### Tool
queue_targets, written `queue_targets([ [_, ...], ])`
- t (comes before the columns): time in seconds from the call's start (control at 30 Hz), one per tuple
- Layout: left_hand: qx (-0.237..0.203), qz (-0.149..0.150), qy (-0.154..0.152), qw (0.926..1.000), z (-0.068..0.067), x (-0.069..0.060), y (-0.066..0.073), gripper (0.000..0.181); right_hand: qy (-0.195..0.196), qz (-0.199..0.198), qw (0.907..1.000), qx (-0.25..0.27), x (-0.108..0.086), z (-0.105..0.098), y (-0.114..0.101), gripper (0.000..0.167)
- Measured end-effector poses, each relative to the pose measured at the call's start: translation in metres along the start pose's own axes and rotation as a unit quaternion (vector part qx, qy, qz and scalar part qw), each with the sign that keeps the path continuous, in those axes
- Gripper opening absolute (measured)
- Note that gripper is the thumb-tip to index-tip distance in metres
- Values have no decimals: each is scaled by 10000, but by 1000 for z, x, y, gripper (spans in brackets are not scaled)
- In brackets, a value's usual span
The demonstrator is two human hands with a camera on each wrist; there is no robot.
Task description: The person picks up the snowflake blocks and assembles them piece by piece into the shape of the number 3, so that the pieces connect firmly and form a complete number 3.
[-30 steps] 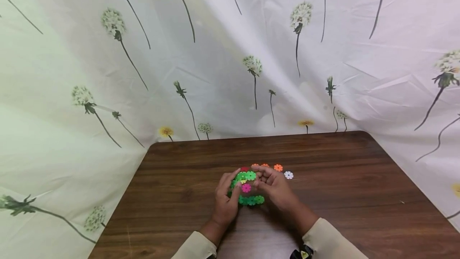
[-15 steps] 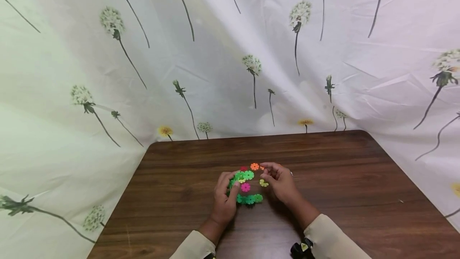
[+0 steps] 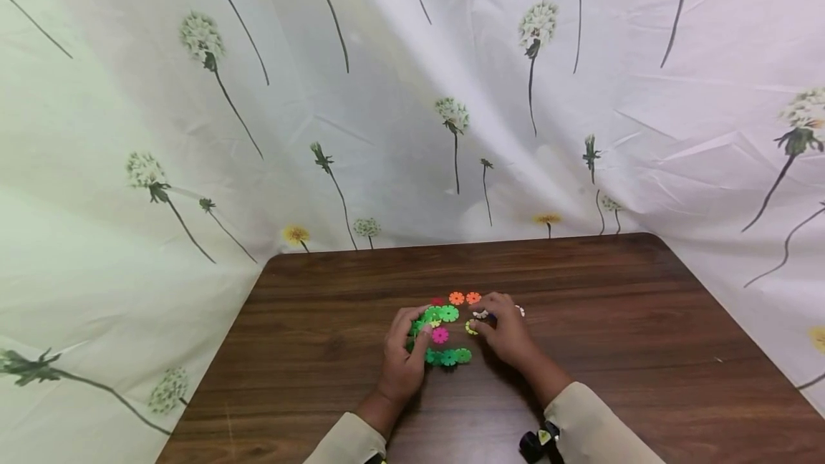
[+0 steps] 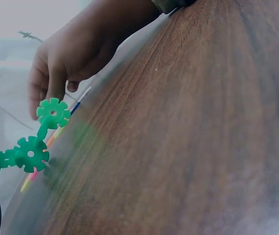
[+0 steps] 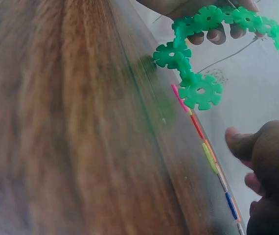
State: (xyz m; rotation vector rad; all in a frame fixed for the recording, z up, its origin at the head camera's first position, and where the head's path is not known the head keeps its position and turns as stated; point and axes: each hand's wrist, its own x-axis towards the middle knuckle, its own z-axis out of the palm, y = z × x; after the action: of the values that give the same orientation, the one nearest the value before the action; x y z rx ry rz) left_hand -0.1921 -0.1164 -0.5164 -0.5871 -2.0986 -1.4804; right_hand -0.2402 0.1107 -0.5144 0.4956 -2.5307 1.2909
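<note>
The left hand grips a chain of green discs above the desk, its near end jutting rightward into the gap between the hands; the right hand, relaxed and released, hovers at the yellow disc, with the desk stretching wide toward both side edges

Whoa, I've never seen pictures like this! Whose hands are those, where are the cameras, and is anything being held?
There's no robot here, just a person's two bare hands. The wide picture looks down from the person's head; the two tilted, close ones look out from the wrists. The left hand holds a curved chain of green, flower-shaped plastic discs. On the dark brown wood-grain table lie loose flower-shaped discs, including a pink disc, orange discs and a yellow disc. The right hand is beside the yellow one; I can't see it gripping anything.
</note>
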Motion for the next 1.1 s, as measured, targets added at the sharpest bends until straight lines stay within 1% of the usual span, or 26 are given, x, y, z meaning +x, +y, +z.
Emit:
queue_targets([
  [0.13,49,26,29,10000,1,0,3,32,-321,24,9979,-567,-1,-1,3,26],
  [0.2,46,41,82,9999,1,0,3,31,-442,18,9965,-709,-2,0,5,28],
  [0.33,31,72,153,9999,2,0,3,31,-523,8,9941,-947,-3,2,6,29],
  [0.47,44,-8,94,9999,2,-1,3,29,-518,8,9922,-1131,-3,3,6,26],
  [0.6,50,-77,44,9999,1,-2,2,29,-511,45,9918,-1174,-4,5,6,22],
  [0.7,68,-75,42,9999,2,-3,2,29,-450,50,9922,-1163,-4,6,5,20],
  [0.8,29,-75,52,10000,2,-3,3,29,-413,92,9935,-1061,-4,6,4,22],
  [0.93,-48,-91,76,9999,2,-2,5,28,-575,238,9940,-898,-4,4,1,24],
  [1.0,-62,-54,89,9999,2,-1,6,27,-639,264,9940,-843,-4,3,0,24],
  [1.1,-73,47,113,9999,2,-1,6,27,-612,213,9947,-793,-4,1,-3,23],
])
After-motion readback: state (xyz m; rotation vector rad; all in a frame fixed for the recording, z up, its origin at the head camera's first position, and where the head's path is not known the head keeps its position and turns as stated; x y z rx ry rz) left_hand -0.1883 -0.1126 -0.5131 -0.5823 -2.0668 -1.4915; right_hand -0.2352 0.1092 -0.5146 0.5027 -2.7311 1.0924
